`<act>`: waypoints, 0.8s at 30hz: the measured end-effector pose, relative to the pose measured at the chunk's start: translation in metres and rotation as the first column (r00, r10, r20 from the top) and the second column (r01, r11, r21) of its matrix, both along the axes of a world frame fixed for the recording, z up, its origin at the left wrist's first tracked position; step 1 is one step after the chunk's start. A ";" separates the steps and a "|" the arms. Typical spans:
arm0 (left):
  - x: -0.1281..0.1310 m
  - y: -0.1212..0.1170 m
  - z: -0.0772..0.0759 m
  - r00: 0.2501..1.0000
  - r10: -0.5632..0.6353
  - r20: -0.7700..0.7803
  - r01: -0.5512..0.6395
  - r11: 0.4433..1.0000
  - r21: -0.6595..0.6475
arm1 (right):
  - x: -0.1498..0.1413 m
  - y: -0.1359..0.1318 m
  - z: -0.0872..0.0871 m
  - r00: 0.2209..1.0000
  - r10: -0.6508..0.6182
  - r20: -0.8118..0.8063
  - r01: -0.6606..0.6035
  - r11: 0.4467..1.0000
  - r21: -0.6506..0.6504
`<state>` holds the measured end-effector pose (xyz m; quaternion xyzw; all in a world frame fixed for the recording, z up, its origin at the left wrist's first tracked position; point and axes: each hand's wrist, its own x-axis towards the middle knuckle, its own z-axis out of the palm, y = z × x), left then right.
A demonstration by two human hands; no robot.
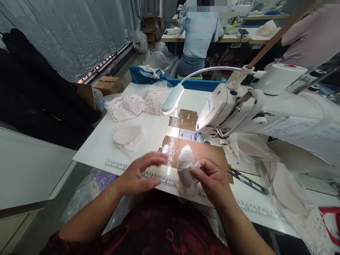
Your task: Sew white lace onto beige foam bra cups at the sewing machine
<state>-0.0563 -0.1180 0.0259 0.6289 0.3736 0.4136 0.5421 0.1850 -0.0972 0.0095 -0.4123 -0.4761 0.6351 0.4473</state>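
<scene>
My right hand (211, 179) pinches a small white lace piece (187, 170), shaped like a bra cup, above the table's front edge. To its left, my left hand (140, 173) is held apart from the lace, thumb and fingers spread with nothing in them. Just beyond the lace lies brown tape-covered card (204, 150) around the sewing machine's needle plate (186, 134). The sewing machine head (215, 106) stands over it at the right. A flat beige cup pad (127, 134) with sheer fabric rests farther left.
Two lace cups (126, 106) sit near the back left. A lamp (172, 99) on a bendy neck lights the needle. Thread snips (248, 180) lie to the right, beside hanging beige and lace pieces (289, 191). A person (198, 35) sits at another table ahead.
</scene>
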 end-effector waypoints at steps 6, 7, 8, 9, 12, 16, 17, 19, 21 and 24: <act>0.015 0.013 0.006 0.947 -0.151 -0.283 0.132 0.988 -0.086 | -0.015 -0.007 0.011 0.931 0.166 0.324 -0.258 0.930 0.263; 0.018 0.012 0.003 0.951 -0.170 -0.257 0.141 0.982 -0.125 | -0.015 -0.007 0.011 0.928 0.117 0.354 -0.236 0.920 0.313; 0.020 0.011 0.001 0.957 -0.174 -0.232 0.142 0.979 -0.148 | -0.015 -0.006 0.011 0.926 0.067 0.372 -0.208 0.913 0.352; 0.021 0.010 -0.001 0.961 -0.173 -0.213 0.141 0.977 -0.158 | -0.015 -0.006 0.011 0.924 0.025 0.381 -0.179 0.909 0.376; 0.021 0.009 -0.002 0.963 -0.170 -0.209 0.139 0.978 -0.156 | -0.015 -0.005 0.010 0.927 -0.047 0.373 -0.110 0.914 0.390; 0.020 0.013 0.004 0.967 -0.173 -0.187 0.139 0.973 -0.182 | -0.016 -0.004 0.010 0.926 -0.080 0.370 -0.087 0.906 0.414; 0.020 0.015 0.005 0.968 -0.169 -0.184 0.135 0.973 -0.187 | -0.016 -0.004 0.010 0.924 -0.079 0.374 -0.093 0.903 0.419; 0.021 0.017 0.007 0.969 -0.161 -0.186 0.125 0.973 -0.192 | -0.017 -0.004 0.010 0.921 -0.080 0.381 -0.100 0.898 0.429; 0.023 0.019 0.008 0.972 -0.160 -0.173 0.123 0.970 -0.209 | -0.017 -0.003 0.010 0.919 -0.086 0.385 -0.099 0.895 0.436; 0.028 0.021 0.006 0.978 -0.177 -0.112 0.142 0.952 -0.271 | -0.017 -0.002 0.011 0.917 -0.088 0.390 -0.099 0.895 0.434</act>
